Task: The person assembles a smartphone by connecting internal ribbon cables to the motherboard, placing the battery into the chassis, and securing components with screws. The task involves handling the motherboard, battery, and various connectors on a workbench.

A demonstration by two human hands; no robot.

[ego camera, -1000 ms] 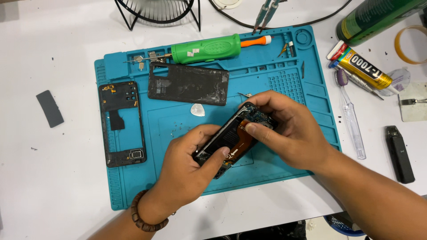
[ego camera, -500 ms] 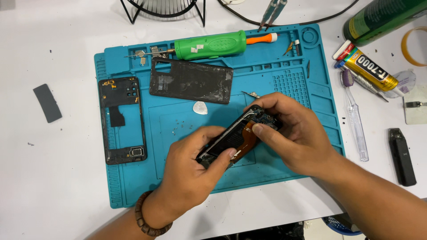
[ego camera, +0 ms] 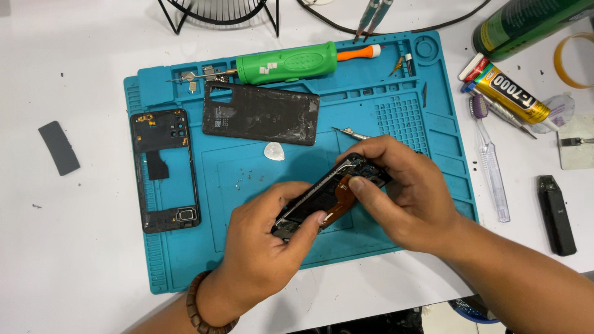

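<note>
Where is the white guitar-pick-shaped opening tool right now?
In the head view, the white pick lies on the blue mat, just below the black back cover and up-left of the opened phone held in both hands.

Hands hide most of the opened phone [ego camera: 328,196]

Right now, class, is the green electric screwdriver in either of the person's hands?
No: the green electric screwdriver lies at the top of the blue mat, while both hands hold the opened phone.

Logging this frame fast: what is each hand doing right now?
Left hand: closed on the opened phone.
Right hand: closed on the phone's upper end.
</note>
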